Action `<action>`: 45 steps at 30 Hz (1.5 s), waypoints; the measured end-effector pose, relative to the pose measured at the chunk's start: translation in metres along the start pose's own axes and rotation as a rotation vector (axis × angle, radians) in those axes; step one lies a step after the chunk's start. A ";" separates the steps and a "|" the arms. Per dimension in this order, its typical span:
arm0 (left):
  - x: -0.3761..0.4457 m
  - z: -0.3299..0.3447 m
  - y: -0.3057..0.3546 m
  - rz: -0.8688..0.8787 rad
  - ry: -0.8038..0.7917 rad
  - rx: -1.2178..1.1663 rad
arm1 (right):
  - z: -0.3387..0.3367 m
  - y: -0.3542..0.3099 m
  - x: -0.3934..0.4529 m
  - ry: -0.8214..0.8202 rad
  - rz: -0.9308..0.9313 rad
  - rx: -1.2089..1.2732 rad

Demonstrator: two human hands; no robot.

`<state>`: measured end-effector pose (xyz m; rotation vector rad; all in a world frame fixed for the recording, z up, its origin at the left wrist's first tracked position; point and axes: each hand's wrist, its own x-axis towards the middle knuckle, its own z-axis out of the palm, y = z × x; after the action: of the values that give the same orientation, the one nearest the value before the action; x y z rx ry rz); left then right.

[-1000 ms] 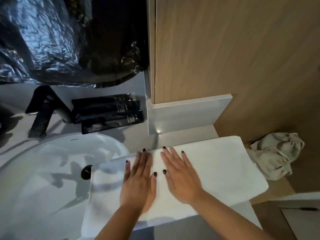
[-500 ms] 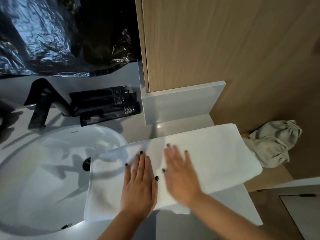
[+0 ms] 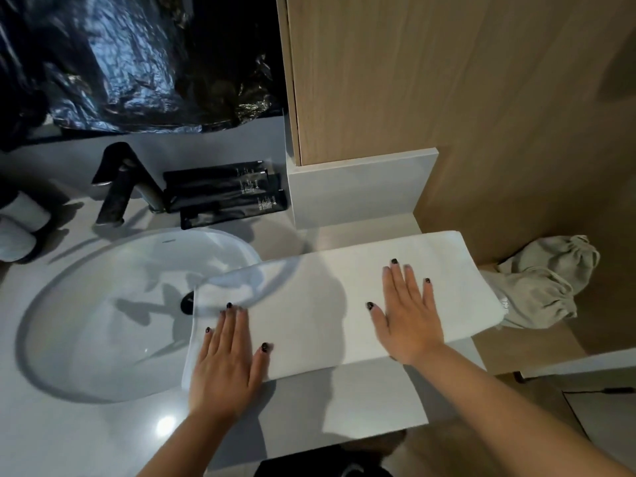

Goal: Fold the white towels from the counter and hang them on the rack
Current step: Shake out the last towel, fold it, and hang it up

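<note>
Head view: your left hand (image 3: 225, 361) and right hand (image 3: 407, 311) press flat, fingers straight, on the white towel (image 3: 320, 304) spanning tabletop (image 3: 364, 404) and sink (image 3: 103, 321). Smooth outward evenly, keeping edges aligned

Flat on a folded white towel (image 3: 323, 304): left hand (image 3: 225, 359) at its left end, right hand (image 3: 409, 321) toward its right end, fingers straight. Between the two hands, an open stretch of towel. Near side of both hands: bare grey table (image 3: 361, 397) running to its front edge. Beyond the right hand: a strip of table, then a low grey ledge (image 3: 358, 194) and wooden wall (image 3: 447, 80), blocking further reach. Right of the right hand: table edge, a crumpled beige cloth bag (image 3: 547, 284) past it. Left of the left hand: open sink basin (image 3: 86, 304). Beyond the left hand: black tubes (image 3: 223, 194) and black faucet (image 3: 117, 184) against the back.
</note>
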<state>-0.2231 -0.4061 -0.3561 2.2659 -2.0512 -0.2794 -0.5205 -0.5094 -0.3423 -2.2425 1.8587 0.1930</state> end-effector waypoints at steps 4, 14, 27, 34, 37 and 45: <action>-0.011 -0.003 -0.008 -0.088 -0.021 -0.029 | 0.012 -0.033 -0.018 0.025 -0.179 -0.019; 0.025 -0.004 0.039 -0.137 0.066 -0.141 | 0.021 -0.035 -0.036 0.124 -0.316 -0.045; 0.064 0.001 0.116 0.225 -0.111 0.020 | 0.015 0.048 -0.037 0.166 -0.002 0.084; 0.115 0.006 0.178 0.157 -0.140 0.043 | 0.010 0.029 -0.008 0.209 0.161 0.176; 0.121 0.011 0.189 0.179 -0.103 0.044 | 0.000 0.043 0.021 0.152 -0.080 0.085; 0.108 0.014 0.174 -0.018 -0.029 0.004 | -0.015 0.100 0.056 0.085 -0.058 0.191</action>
<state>-0.3864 -0.5306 -0.3483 2.2970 -2.0482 -0.3117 -0.6084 -0.5837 -0.3494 -2.2007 1.7668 -0.0876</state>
